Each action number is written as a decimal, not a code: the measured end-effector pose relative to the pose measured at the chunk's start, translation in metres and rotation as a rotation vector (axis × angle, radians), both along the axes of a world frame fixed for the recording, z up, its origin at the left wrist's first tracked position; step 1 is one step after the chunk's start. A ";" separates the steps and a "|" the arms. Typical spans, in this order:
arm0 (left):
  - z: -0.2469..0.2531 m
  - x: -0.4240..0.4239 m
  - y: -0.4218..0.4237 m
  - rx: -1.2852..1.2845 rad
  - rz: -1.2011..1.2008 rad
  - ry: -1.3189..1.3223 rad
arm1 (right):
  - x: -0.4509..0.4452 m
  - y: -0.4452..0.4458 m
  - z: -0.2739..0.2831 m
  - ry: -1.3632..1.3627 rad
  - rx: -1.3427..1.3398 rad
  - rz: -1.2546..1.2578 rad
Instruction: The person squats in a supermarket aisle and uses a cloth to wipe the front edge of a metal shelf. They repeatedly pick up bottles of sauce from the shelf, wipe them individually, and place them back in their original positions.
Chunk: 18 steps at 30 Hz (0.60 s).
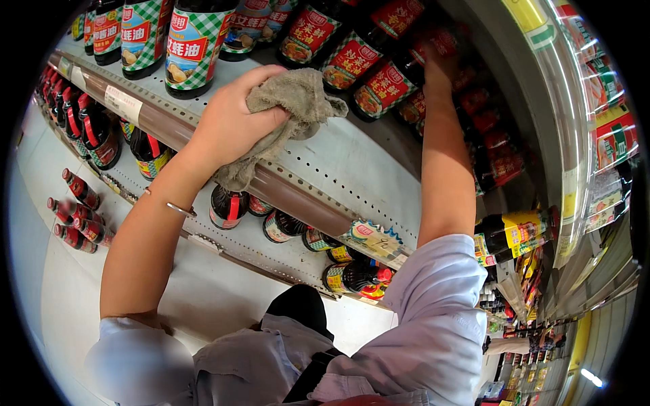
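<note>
My left hand [231, 116] grips a crumpled grey-brown cleaning cloth [294, 101] above the perforated metal shelf [345, 157]; part of the cloth hangs over the shelf's brown front rail. My right hand [441, 63] reaches deep into the shadowed right part of the shelf, among red-labelled oyster sauce bottles [385, 89]. Its fingers are dim and partly hidden, so whether they hold a bottle cannot be told. Just left of the cloth stands an oyster sauce bottle with a green-checked label [195, 51], beside similar ones.
Dark sauce bottles with red caps [96, 132] fill parts of the lower shelf. Several small red-capped bottles [84, 218] stand on the pale floor at left. A yellow-labelled bottle [518, 233] is by my right sleeve. Farther off at lower right, a person [513, 345] is in the aisle.
</note>
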State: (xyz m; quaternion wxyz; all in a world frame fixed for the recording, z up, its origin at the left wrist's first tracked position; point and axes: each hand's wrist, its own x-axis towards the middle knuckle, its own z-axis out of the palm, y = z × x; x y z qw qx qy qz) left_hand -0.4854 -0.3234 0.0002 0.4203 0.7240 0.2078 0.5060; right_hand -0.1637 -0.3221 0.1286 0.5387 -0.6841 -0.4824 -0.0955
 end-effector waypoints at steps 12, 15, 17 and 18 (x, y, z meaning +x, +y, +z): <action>-0.074 -0.128 -0.105 -0.375 0.298 0.021 | 0.020 -0.024 -0.016 0.348 0.032 0.053; -0.105 -0.164 -0.147 -0.592 0.244 0.041 | 0.034 -0.009 -0.003 0.336 0.096 0.287; -0.107 -0.171 -0.151 -0.602 0.111 0.034 | 0.014 -0.011 0.012 0.515 0.199 0.495; -0.108 -0.174 -0.151 -0.623 0.062 0.069 | 0.011 -0.013 0.017 0.572 0.226 0.583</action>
